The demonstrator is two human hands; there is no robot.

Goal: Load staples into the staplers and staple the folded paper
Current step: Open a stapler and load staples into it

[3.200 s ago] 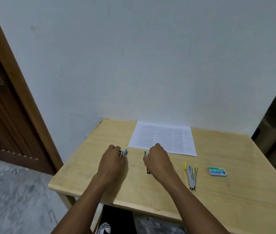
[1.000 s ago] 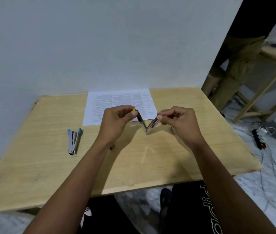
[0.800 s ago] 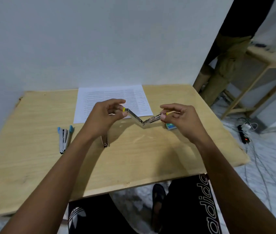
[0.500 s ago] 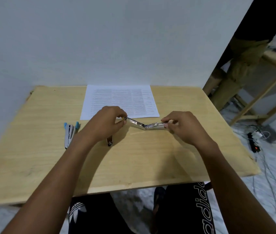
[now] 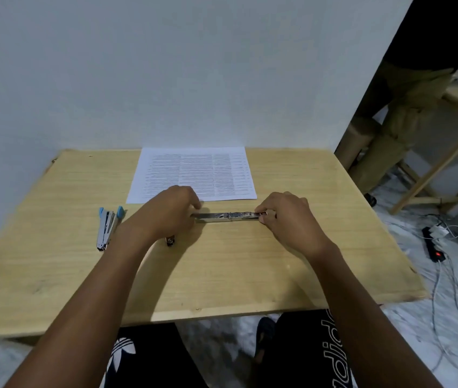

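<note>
Left hand and right hand are each gripping one end of the opened stapler. Half a second ago it was a raised V; now it is lying splayed flat on the worktop, so the magazine looks exposed for loading. Blue stapler is sitting well left of it, and the paper is lying unfolded just beyond it.

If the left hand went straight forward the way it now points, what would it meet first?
Most likely the printed paper: its near edge lies just beyond the left hand, which holds one end of the opened stapler. Depth is hard to judge.
</note>
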